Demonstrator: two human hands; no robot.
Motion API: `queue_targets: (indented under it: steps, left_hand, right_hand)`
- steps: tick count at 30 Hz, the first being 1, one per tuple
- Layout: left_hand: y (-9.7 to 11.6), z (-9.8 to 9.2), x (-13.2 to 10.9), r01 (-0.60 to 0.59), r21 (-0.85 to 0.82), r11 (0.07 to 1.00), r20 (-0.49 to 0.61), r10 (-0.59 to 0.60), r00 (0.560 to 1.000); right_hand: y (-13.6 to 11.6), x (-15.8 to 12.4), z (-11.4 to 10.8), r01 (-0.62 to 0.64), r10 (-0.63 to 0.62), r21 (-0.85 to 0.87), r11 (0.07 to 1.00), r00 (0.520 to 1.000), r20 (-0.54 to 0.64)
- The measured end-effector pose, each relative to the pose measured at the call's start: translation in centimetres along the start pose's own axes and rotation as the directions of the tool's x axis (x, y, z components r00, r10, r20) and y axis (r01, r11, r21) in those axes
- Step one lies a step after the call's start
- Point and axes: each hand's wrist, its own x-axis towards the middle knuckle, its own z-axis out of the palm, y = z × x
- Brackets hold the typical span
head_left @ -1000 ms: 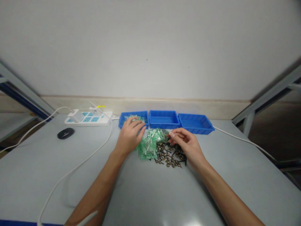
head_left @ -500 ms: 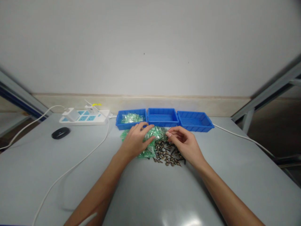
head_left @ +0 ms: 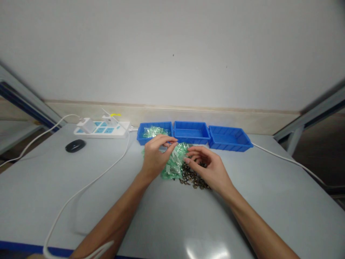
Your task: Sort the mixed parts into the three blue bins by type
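Observation:
Several clear bags with green print [head_left: 174, 163] lie in a pile at the middle of the table, with small pale and metal parts inside them. At the pile's upper edge my left hand [head_left: 157, 153] is closed, thumb and fingertips pinched at the top of a bag. My right hand [head_left: 211, 167] has its thumb and curled fingers closed at the right edge of the same bag. Beneath and beside the right hand lies a heap of loose dark and brassy screws [head_left: 192, 177], partly hidden by the hand and the bags.
Behind the hands stand three blue trays in a row: the left tray [head_left: 139, 136] holds small clear bags, beside the middle tray [head_left: 192, 139] and right tray [head_left: 231, 145]. A power strip [head_left: 115, 133], black mouse [head_left: 75, 145] and white cable [head_left: 88, 187] lie to the left.
My left fingers, spread before, have drawn together at the bag's top edge. The bag has turned and shifted between my hands, covering some screws. The view has moved slightly.

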Motion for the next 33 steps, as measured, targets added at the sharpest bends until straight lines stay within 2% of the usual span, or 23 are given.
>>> queue_targets:
  steps: [3,5,6,8,10,11,12,13,15,16,18,20,22,24,26,28,33]
  left_hand:
    - [0.5,0.2,-0.1,0.071,-0.072,0.995,-0.068,-0.076,0.995]
    - [0.7,0.2,-0.1,0.164,-0.183,0.969,-0.032,-0.172,0.985]
    - [0.7,0.2,-0.2,0.227,-0.25,0.941,0.026,-0.228,0.973]
    - [0.6,0.0,-0.1,0.362,-0.354,0.862,0.211,-0.304,0.929]
    - [0.4,-0.4,0.1,0.447,-0.381,0.809,0.369,-0.31,0.876]
    - [0.2,-0.7,0.3,0.454,-0.376,0.808,0.398,-0.301,0.866]
    - [0.0,-1.0,0.5,0.434,-0.369,0.822,0.379,-0.293,0.878]
    - [-0.2,-1.4,0.7,0.389,-0.356,0.85,0.311,-0.284,0.907]
    - [-0.8,-2.2,1.2,0.243,-0.255,0.936,0.094,-0.226,0.969]
    - [-1.1,-2.7,1.4,0.161,-0.159,0.974,-0.017,-0.166,0.986]
    - [-2.1,-3.5,1.7,0.016,0.105,0.994,-0.098,-0.006,0.995]
    - [-3.3,-4.1,1.7,-0.073,0.323,0.944,0.004,0.076,0.997]
    - [-4.4,-4.2,1.4,-0.118,0.483,0.868,0.168,0.04,0.985]
    - [-5.1,-4.1,1.0,-0.137,0.571,0.809,0.259,-0.02,0.966]
    - [-5.3,-3.8,0.5,-0.147,0.608,0.781,0.286,-0.042,0.957]
    - [-5.0,-3.5,0.3,-0.17,0.594,0.786,0.292,-0.014,0.956]
    - [-3.3,-2.7,0.4,-0.24,0.454,0.858,0.268,0.126,0.955]
  right_hand:
    - [-0.1,0.0,0.6,-0.068,0.066,0.047,0.997,0.997,0.044]
    - [-0.1,0.1,0.7,-0.139,0.13,0.172,0.975,0.99,0.062]
    - [-0.1,0.2,0.7,-0.162,0.155,0.229,0.96,0.987,0.049]
    - [-0.1,0.3,0.7,-0.174,0.184,0.298,0.939,0.983,-0.006]
    - [-0.2,0.5,0.6,-0.158,0.183,0.32,0.934,0.982,-0.049]
    - [-0.2,0.7,0.5,-0.147,0.174,0.321,0.935,0.983,-0.055]
    - [-0.3,0.8,0.5,-0.137,0.161,0.313,0.94,0.986,-0.051]
    - [-0.4,1.0,0.3,-0.126,0.145,0.294,0.947,0.989,-0.043]
    - [-0.6,1.6,0.0,-0.091,0.102,0.216,0.972,0.994,-0.039]
    - [-0.7,1.9,-0.2,-0.065,0.073,0.147,0.987,0.996,-0.048]
    - [-0.7,2.7,-0.7,-0.005,0.001,-0.064,0.998,0.997,-0.075]
    - [-0.7,3.3,-1.0,0.053,-0.08,-0.319,0.946,0.994,-0.074]
    - [-0.4,3.7,-0.8,0.105,-0.142,-0.514,0.851,0.989,-0.033]
    - [0.0,3.8,-0.4,0.152,-0.179,-0.613,0.775,0.984,0.018]
    - [0.6,3.9,0.2,0.182,-0.197,-0.648,0.739,0.979,0.05]
    - [1.2,4.0,0.6,0.187,-0.202,-0.636,0.749,0.978,0.049]
    - [1.9,4.2,0.7,0.126,-0.157,-0.434,0.892,0.987,-0.037]
